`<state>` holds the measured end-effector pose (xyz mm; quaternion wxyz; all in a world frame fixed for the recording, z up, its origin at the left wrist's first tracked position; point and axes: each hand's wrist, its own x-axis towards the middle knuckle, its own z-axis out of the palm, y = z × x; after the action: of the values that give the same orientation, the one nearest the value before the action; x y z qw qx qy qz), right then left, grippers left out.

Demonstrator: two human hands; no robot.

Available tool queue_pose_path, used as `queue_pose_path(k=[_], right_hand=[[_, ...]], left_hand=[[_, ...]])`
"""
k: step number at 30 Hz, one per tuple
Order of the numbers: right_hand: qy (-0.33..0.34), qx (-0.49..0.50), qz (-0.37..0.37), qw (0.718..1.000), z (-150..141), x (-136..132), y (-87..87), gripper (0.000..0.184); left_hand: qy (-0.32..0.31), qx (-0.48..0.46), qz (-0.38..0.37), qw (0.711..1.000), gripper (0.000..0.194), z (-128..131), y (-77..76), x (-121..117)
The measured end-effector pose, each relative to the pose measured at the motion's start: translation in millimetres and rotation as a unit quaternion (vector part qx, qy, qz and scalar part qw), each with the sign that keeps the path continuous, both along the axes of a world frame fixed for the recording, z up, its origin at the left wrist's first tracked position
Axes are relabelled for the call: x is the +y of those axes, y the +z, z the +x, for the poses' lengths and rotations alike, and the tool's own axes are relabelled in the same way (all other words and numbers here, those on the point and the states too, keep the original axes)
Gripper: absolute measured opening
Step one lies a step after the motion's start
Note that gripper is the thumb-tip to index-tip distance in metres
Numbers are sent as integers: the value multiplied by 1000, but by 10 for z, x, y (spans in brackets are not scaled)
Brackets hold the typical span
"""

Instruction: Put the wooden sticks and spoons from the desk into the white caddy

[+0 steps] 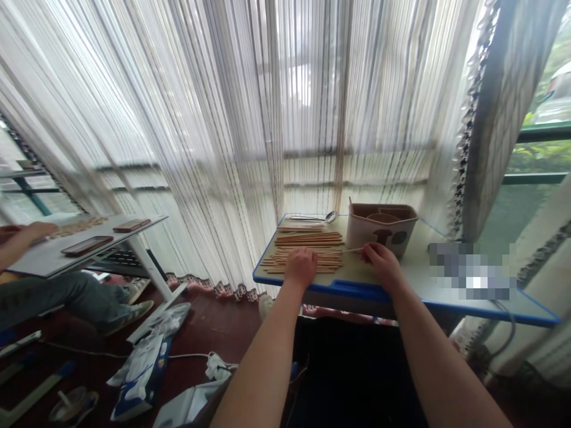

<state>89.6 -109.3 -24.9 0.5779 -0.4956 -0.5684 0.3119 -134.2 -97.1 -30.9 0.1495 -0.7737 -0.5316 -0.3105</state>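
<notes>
On the desk (359, 272): near chopsticks (273, 261) lie spread at the left, with far chopsticks (308, 239) in a band just behind them, all running roughly left to right.
Left hand (302, 266): yours rests on the near chopsticks; whether its fingers grasp any, I cannot tell.
Right hand (380, 260): you pinch the right end of a single chopstick (351, 250); its other end reaches toward the near chopsticks.
Holder (366, 236): it stands on the desk just beyond your right hand, one stick (350, 205) poking up at its left corner.
Ladle (331, 217): it lies at the far edge, left of the holder.
Right end: a pixelated thing (473, 270) hides its details from you.
Table on your left (40, 261): it bears two phones, one near (87, 245), one far (131, 225); another person's hand (41, 229) is beside pale pieces (82, 226).
Curtain (214, 119): it hangs beyond your desk.
</notes>
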Motion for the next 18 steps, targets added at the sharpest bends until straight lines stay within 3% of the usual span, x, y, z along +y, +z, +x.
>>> queue_pose_path(k=[4,8,18], right_hand=[[3,158,35,987,28,64,-75,34],[49,199,33,978,28,74,-105,31],[99,-34,1,994,-250,127,-109,39]], left_hand=[[-32,0,-20,999,24,9,-45,69],[-48,-18,-19,999,21,3,-81,112],[-106,-64,-58,991,24,-13,-96,171]])
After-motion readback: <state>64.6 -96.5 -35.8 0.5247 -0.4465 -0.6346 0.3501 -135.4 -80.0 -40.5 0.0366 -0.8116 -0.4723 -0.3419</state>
